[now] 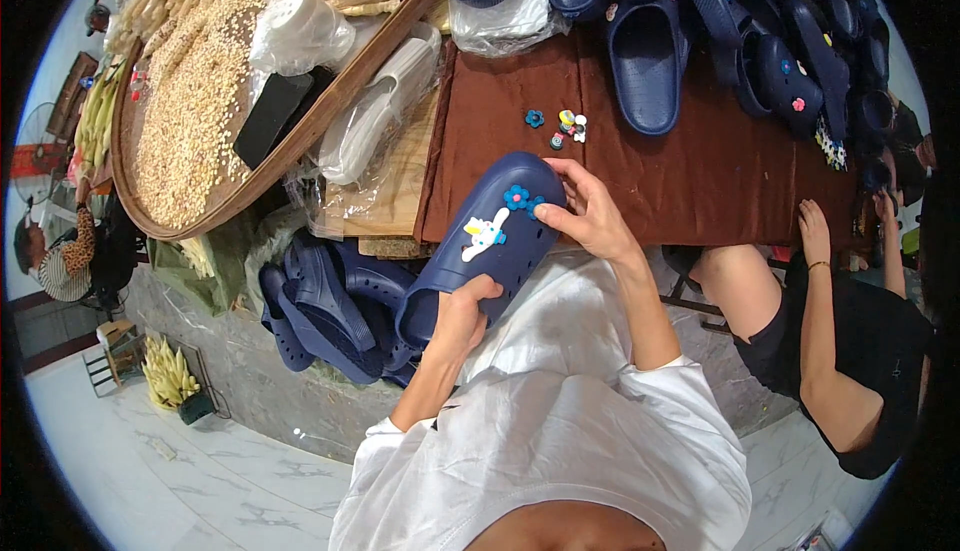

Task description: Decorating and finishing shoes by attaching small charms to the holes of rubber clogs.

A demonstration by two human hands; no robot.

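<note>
On the brown cloth-covered surface (740, 191): pile of navy foam clogs (645, 66) far right, loose small blue flower charm (534, 119) plus multicoloured charm cluster (573, 128) just beyond the held shoe. Round wood-rimmed tray (300, 145) of pale kernels, upper left; more navy slippers (335, 301) low left. Co-worker's arm (820, 321) at right. Navy perforated clog (517, 254) is held before the torso, toe over the surface edge. Left hand (466, 313): grip closed on its opening rim. Right hand (590, 216): grip closed at toe side, thumb partly covering an attached blue flower charm (516, 197).
</note>
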